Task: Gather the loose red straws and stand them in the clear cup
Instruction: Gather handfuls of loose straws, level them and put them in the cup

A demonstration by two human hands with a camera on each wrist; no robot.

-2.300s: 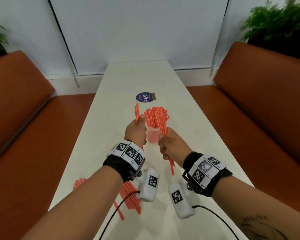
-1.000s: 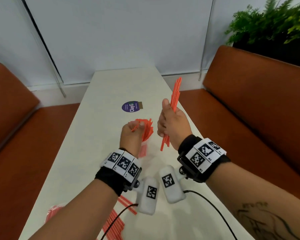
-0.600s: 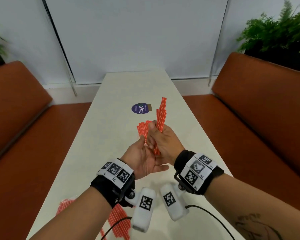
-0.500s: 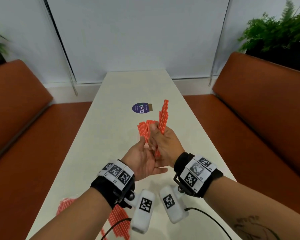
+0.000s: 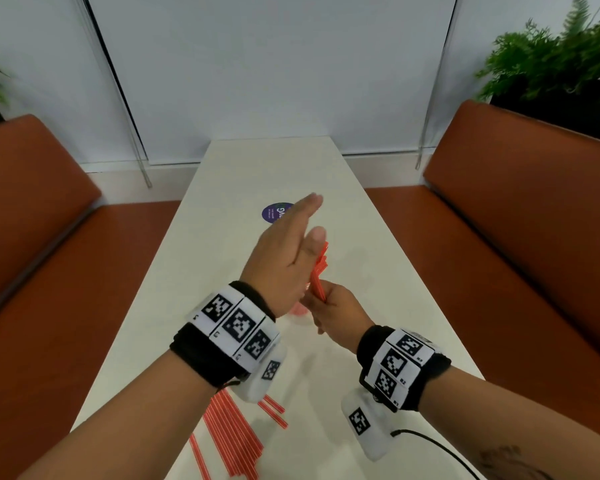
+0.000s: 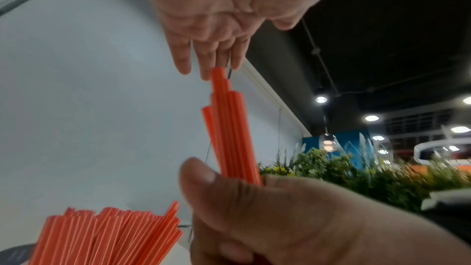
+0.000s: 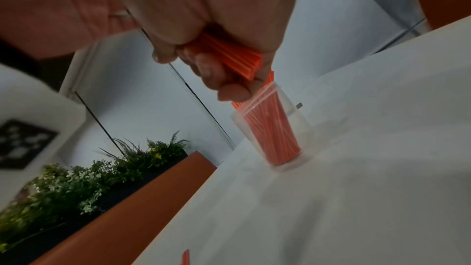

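My right hand (image 5: 329,306) grips a bundle of red straws (image 5: 319,271) upright in its fist, just right of the clear cup (image 7: 272,128). In the right wrist view the curled fingers (image 7: 216,72) wrap the bundle's lower ends (image 7: 229,55). My left hand (image 5: 314,216) is flat with straight fingers over the bundle's top ends; in the left wrist view its fingertips (image 6: 206,67) touch the straw tips (image 6: 219,74). The cup stands on the table and holds several red straws (image 6: 107,235). In the head view my left hand hides most of it.
Several loose red straws (image 5: 236,434) lie near the front edge of the white table (image 5: 378,271), under my left forearm. A purple sticker (image 5: 272,213) sits further back. Orange benches (image 5: 534,237) flank the table, with plants behind them.
My left hand has moved from under the bundle's lower ends to lie flat over its top ends. The right hand has come down and nearer with the bundle.
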